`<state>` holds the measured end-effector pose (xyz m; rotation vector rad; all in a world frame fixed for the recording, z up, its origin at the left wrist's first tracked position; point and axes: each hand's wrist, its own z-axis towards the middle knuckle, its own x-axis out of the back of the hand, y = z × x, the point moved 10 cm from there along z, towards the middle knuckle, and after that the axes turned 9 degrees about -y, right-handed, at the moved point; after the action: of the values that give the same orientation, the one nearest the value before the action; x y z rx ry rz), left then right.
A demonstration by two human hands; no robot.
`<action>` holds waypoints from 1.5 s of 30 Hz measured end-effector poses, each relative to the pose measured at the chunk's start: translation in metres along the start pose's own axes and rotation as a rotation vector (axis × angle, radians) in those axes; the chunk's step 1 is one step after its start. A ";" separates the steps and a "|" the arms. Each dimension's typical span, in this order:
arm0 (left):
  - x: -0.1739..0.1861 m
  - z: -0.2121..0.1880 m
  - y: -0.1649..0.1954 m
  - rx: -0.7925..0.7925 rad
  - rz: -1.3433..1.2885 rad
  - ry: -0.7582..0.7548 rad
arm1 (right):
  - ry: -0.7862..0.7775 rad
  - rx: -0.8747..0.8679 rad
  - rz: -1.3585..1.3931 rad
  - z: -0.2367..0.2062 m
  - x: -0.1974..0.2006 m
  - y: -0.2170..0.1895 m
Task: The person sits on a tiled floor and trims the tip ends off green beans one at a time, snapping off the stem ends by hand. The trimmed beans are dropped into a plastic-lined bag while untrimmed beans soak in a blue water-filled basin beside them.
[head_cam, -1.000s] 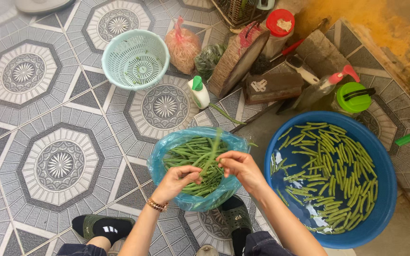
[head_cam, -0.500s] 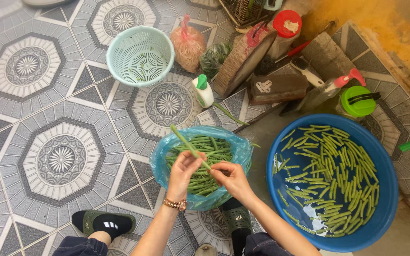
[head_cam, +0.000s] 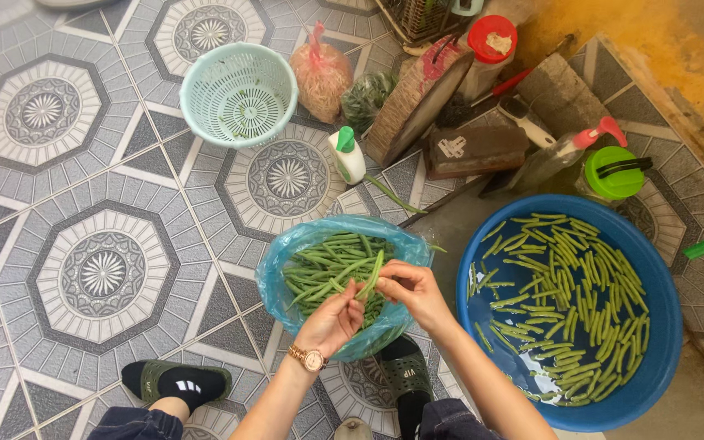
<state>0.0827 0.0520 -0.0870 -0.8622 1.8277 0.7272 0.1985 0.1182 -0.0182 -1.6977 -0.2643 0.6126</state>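
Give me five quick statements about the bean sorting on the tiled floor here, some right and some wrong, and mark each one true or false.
1. Both hands hold one green bean over the blue plastic bag. True; the left hand and right hand pinch it together.
2. The blue basin is empty. False; cut bean pieces float in water inside it.
3. The pale green basket sits by the feet. False; it stands far from them, up by the tied bags.
4. A watch is on the left wrist. True.
5. The small white bottle has a red cap. False; its cap is green.
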 end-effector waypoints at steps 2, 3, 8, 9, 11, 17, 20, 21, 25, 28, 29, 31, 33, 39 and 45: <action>-0.007 -0.001 0.011 -0.052 0.026 -0.031 | -0.067 -0.052 -0.191 0.001 -0.004 0.003; -0.007 -0.002 0.020 -0.086 0.030 -0.014 | -0.100 -0.071 -0.289 0.003 -0.008 0.005; -0.015 -0.014 0.058 -0.190 0.165 -0.015 | -0.058 -0.242 -0.421 0.003 -0.012 0.031; -0.016 -0.017 0.064 -0.203 0.205 -0.020 | -0.020 -0.238 -0.547 0.004 -0.007 0.028; -0.018 -0.022 0.074 -0.225 0.283 -0.032 | 0.073 -0.208 -0.656 0.005 0.006 0.018; -0.004 -0.033 0.106 -0.292 0.971 0.195 | 0.112 0.122 -0.894 0.008 0.008 -0.028; -0.006 -0.032 0.105 -0.378 1.103 0.244 | 0.054 0.205 -0.749 0.011 -0.007 -0.035; -0.009 -0.029 0.101 -0.392 1.105 0.223 | 0.049 0.156 -0.633 0.015 -0.008 -0.031; -0.019 -0.025 0.083 -0.431 1.093 0.157 | -0.166 -0.115 -0.581 0.019 -0.035 -0.003; -0.016 -0.027 0.084 -0.450 1.035 0.202 | -0.068 -0.026 -0.778 0.015 -0.035 -0.014; -0.013 -0.029 0.086 -0.458 1.013 0.235 | -0.020 0.053 -0.779 0.012 -0.034 -0.021; -0.004 -0.026 0.079 -0.411 0.776 0.219 | 0.057 0.099 -0.615 0.007 -0.027 -0.020; 0.001 -0.020 0.066 -0.373 0.578 0.193 | 0.114 0.035 -0.290 0.004 -0.016 -0.003; 0.008 -0.003 0.026 -0.291 0.277 0.193 | 0.171 0.029 0.405 0.001 -0.009 0.020; 0.010 0.000 0.020 -0.244 0.170 0.203 | 0.445 -0.088 0.587 -0.005 0.036 0.025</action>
<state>0.0639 0.0611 -0.0939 -0.9746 2.0385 1.0184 0.2274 0.1261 -0.0512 -1.9518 0.5500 0.6274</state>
